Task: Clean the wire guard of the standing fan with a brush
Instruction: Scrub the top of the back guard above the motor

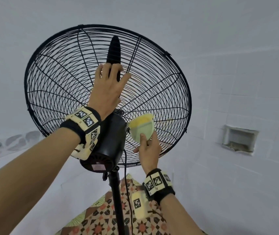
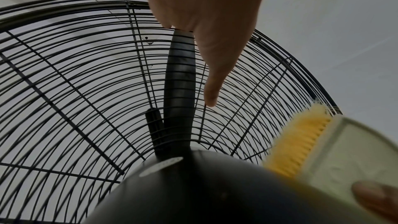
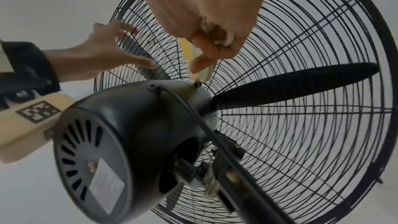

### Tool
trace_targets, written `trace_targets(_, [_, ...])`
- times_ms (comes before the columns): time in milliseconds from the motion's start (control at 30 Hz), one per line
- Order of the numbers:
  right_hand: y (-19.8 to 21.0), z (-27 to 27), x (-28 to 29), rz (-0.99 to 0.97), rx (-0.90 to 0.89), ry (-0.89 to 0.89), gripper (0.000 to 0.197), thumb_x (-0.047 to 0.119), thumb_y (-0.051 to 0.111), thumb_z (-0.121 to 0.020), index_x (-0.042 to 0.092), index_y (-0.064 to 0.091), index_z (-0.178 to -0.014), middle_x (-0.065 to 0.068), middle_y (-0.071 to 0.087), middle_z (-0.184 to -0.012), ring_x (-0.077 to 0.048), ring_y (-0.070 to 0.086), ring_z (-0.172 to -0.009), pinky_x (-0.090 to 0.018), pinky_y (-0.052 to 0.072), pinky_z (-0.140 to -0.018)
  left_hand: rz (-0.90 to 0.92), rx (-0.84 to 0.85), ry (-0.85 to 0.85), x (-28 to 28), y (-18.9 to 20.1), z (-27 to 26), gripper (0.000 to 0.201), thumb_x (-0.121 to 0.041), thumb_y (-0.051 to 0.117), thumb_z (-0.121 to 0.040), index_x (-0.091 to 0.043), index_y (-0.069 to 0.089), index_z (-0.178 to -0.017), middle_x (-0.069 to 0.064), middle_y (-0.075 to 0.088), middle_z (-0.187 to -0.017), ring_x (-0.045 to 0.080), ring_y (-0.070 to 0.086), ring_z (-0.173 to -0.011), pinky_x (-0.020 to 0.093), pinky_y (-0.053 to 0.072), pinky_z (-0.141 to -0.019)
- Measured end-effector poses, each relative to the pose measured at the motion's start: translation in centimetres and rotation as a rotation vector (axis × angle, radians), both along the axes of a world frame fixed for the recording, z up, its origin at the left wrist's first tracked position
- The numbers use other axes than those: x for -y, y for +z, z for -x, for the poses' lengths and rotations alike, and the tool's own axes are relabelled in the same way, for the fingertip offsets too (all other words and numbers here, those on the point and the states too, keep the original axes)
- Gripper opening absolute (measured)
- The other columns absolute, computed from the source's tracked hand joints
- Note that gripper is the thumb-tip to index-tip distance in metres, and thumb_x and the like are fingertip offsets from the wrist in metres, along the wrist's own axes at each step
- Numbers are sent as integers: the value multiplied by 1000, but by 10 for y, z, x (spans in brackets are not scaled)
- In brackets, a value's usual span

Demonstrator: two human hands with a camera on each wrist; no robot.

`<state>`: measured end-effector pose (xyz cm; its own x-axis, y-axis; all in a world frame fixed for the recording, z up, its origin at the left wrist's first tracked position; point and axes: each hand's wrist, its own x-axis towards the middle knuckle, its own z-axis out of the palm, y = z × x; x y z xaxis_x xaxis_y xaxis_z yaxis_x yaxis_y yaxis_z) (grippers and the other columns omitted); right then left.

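A black standing fan shows its rear wire guard (image 1: 55, 85) (image 2: 64, 91) (image 3: 312, 125), seen from behind and below. My left hand (image 1: 109, 85) (image 2: 206, 28) (image 3: 112, 55) lies flat on the upper guard over a black blade (image 1: 113, 50), fingers spread. My right hand (image 1: 148, 150) (image 3: 206, 28) grips a pale green brush (image 1: 141, 130) (image 2: 336, 152) (image 3: 202, 72) with yellow bristles (image 2: 301, 139). The bristles press against the guard just right of the motor housing (image 1: 108, 143) (image 3: 133, 142).
The fan pole (image 1: 117, 200) and its black cord (image 1: 128, 192) run down between my arms. A patterned cloth (image 1: 104, 217) lies below. A tiled white wall with a recessed niche (image 1: 239, 139) stands to the right.
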<state>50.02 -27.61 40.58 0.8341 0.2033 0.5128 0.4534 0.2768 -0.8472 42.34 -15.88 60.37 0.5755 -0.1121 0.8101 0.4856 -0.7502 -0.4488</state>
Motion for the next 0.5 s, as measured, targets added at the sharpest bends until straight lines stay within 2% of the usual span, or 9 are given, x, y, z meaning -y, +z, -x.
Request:
trace_targets(100, [-1, -16, 12, 80, 71, -21, 18, 28, 52, -107, 11, 50, -104, -14, 69, -87, -18, 69, -54, -14, 43, -43, 1, 5, -8, 0, 0, -2, 80, -7, 87, -66, -16, 48, -136, 18, 46, -137, 42, 43, -122, 60, 36, -111])
trace_targets(167, [-1, -23, 19, 83, 95, -9, 18, 26, 54, -106, 8, 52, -108, -17, 68, -88, -26, 70, -59, -12, 44, -43, 4, 11, -10, 0, -1, -2, 79, -5, 86, -67, -16, 48, -136, 18, 45, -137, 42, 43, -123, 60, 36, -112])
trace_targets(267, [0, -22, 16, 164, 132, 88, 16, 32, 53, -106, 19, 52, -116, -18, 65, -99, -38, 69, -75, -13, 46, -45, 4, 17, -14, -1, -1, -4, 79, -5, 86, -67, -16, 49, -135, 18, 45, -137, 42, 43, -123, 60, 35, -112])
trace_targets(300, [1, -22, 13, 177, 138, 94, 16, 34, 52, -106, 22, 52, -116, -19, 64, -102, -36, 70, -76, -13, 47, -45, 4, 18, -18, -1, -1, -4, 79, -5, 87, -66, -16, 49, -135, 18, 45, -137, 42, 43, -123, 60, 36, -112])
trace_targets(367, [4, -20, 9, 147, 129, 48, 15, 31, 51, -107, 18, 51, -113, -16, 65, -102, -25, 71, -64, -14, 46, -44, 3, 17, -19, -1, -1, -3, 80, -7, 88, -66, -16, 49, -136, 18, 45, -137, 41, 43, -123, 60, 35, -112])
trace_targets(433, [6, -19, 9, 22, 15, -29, 12, 25, 52, -107, 14, 51, -114, -10, 68, -99, -17, 70, -55, -15, 46, -43, 0, 12, -11, -1, -1, -1, 81, -8, 89, -66, -16, 49, -136, 18, 45, -137, 41, 43, -123, 60, 35, -113])
trace_targets(500, [2, -20, 13, -198, -256, -109, 18, 22, 54, -107, 13, 52, -123, -4, 70, -97, -19, 69, -53, -23, 50, -46, -1, -3, -1, -1, 0, -2, 82, -7, 89, -66, -16, 48, -137, 18, 45, -138, 41, 44, -124, 60, 36, -113])
